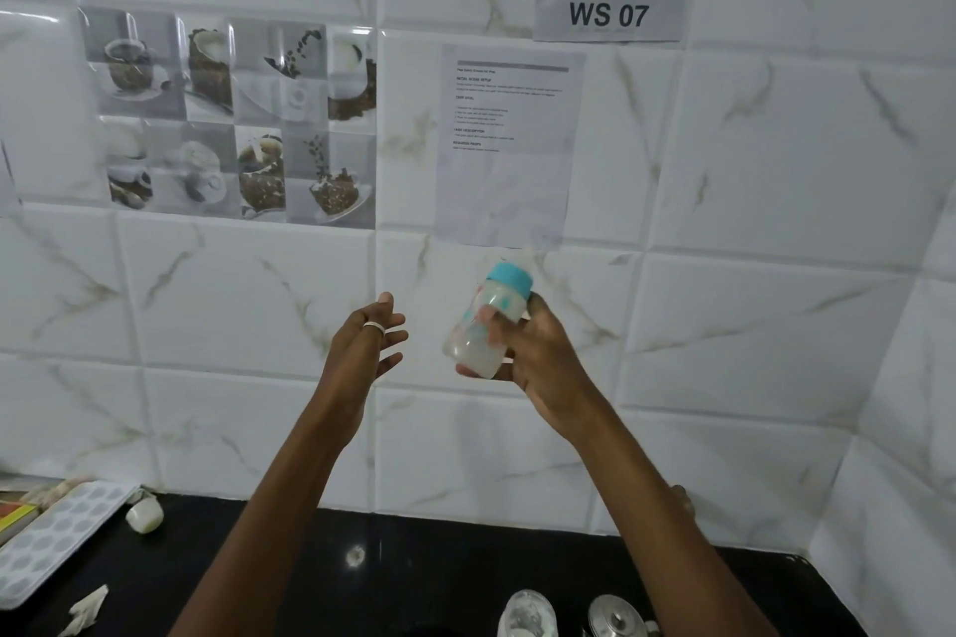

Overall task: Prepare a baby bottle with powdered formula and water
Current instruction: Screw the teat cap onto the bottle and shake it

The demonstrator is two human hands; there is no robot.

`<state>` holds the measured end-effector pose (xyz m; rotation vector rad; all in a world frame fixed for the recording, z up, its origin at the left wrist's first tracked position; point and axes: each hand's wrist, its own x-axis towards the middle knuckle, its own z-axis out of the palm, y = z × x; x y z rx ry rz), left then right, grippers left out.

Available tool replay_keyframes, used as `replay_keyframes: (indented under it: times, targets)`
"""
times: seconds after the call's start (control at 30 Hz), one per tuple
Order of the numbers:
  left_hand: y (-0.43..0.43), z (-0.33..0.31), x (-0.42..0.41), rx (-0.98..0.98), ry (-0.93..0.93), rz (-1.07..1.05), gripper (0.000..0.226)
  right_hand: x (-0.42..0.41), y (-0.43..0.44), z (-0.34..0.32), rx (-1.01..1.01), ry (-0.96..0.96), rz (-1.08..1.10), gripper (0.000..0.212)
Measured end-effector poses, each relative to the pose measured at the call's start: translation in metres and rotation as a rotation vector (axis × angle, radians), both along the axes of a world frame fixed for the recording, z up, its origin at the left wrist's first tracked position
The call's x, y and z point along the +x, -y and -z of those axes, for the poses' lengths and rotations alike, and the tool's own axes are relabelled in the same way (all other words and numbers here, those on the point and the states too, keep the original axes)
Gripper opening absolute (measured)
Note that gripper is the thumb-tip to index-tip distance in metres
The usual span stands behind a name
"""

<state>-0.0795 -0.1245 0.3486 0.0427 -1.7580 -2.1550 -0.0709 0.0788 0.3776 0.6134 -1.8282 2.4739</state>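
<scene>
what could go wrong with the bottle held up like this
1. Only the right hand grips the tilted bottle, high above the counter; a slip could drop it.
2. The teal cap is blurred, so its seal is unclear; the milky liquid might leak.

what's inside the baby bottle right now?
Cloudy white liquid fills the lower part of the bottle. The right hand grips it; its grip and the blue cap hide the rest.
</scene>
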Motion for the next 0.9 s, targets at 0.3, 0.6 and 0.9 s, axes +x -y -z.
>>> replay_keyframes:
  times: [0.3,0.6,0.9]
  targets:
    - [0.000,0.002,-0.002,-0.006,0.005,-0.002,0.037,-0.003,-0.001,-0.003,-0.064,0.040,0.002,0.052]
    - [0.002,0.002,-0.006,-0.001,-0.007,-0.006,0.031,-0.013,-0.002,-0.001,-0.247,0.047,0.025,0.056]
    - [0.001,0.004,-0.008,-0.012,-0.010,-0.007,0.034,-0.020,-0.009,0.002,-0.326,0.062,0.094,0.053]
